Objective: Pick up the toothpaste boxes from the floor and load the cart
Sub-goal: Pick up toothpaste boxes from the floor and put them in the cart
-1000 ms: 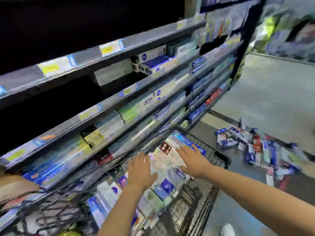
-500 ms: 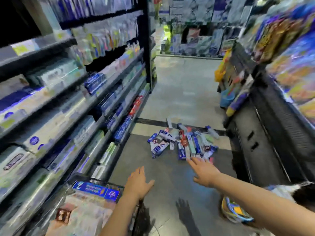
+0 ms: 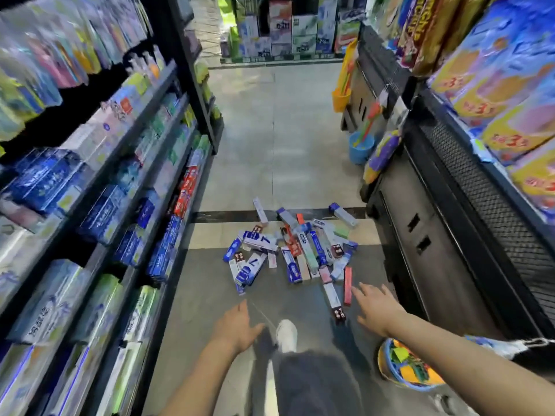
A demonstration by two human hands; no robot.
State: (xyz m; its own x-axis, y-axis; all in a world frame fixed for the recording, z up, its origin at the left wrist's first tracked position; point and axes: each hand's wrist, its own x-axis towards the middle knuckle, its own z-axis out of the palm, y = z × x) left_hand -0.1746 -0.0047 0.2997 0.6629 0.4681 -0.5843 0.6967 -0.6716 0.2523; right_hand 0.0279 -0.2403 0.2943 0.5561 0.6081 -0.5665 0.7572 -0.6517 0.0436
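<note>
Head view, hands: the left hand and the right hand both reached forward over the floor with fingers spread and nothing held.
Head view, boxes: the toothpaste boxes lay in a loose, crisscrossed heap on the floor between the shelving and the dark cabinet; a red box and a white box lay nearest the right hand's fingertips, not touched.
Head view, cart: not in view, so its position could not be told.
Risk, footing: a white shoe stood close to the heap's near edge; a step further could have crushed or kicked a box.
Risk, grasp: the boxes overlapped, so a broad grab might have let some slide out and scatter.
Risk, surroundings: a filled bucket sat under the right forearm and could have been knocked over.
Risk, sight: the picture was blurred by motion, so the reach might have been misjudged.
</note>
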